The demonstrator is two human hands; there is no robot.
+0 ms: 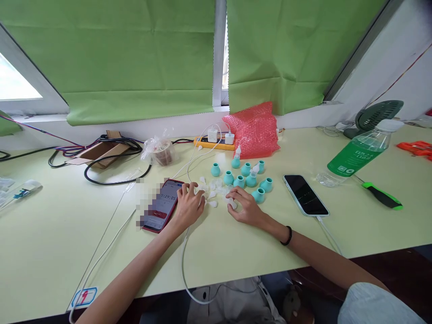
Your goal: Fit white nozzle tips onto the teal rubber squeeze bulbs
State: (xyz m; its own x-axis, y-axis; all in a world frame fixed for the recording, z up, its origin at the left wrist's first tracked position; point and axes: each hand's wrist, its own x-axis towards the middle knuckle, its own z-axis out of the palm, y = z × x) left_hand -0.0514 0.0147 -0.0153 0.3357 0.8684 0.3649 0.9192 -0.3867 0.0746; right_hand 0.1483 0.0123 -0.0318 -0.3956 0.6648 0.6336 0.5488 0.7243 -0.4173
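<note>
Several teal bulb-shaped pieces (pixel 239 181) stand on the pale green table, and a few of them have white tips on top. Between my hands lie small white and clear pieces (pixel 212 195). My left hand (pixel 191 204) rests beside the red-edged phone (pixel 158 215), fingers curved and apart over the left side of the white pieces, with nothing seen in it. At the right side of that pile is my right hand (pixel 246 207), its thumb and fingers bent around a small white piece (pixel 232 204).
A red bubble-wrap bag (pixel 258 132) and a yellow power strip (pixel 216 143) are at the back. On the right are a second phone (pixel 305 195), a tilted bottle (pixel 357 155) and a screwdriver (pixel 383 195). A cardboard box (pixel 101 152) and black cables are at the left.
</note>
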